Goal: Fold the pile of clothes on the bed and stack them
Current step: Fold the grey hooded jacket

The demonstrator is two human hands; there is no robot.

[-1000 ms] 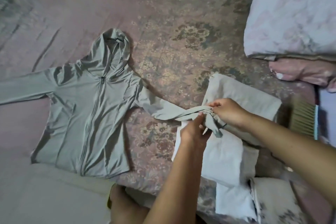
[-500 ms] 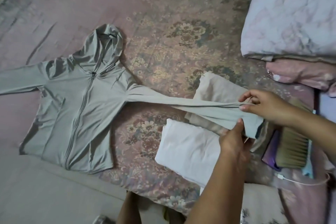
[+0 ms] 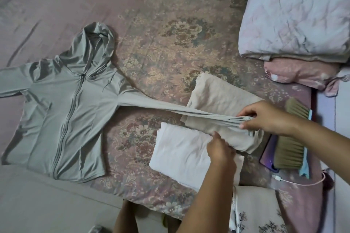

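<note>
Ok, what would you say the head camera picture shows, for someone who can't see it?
Both hands, right hand and left hand, pinch the end of a grey hoodie's sleeve, stretched across folded beige and white clothes on a flowery bed.

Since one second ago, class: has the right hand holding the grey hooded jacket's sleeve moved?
Yes. The right hand has drawn the sleeve rightward across the folded beige cloth, ending beside the brush.

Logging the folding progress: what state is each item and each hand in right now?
Grey hooded jacket: spread flat, zipped, one sleeve pulled out straight.
Beige garment: folded.
White garment: folded.
Right hand: pinches the sleeve end.
Left hand: holds the sleeve's lower edge.
Phone: under the brush.
</note>
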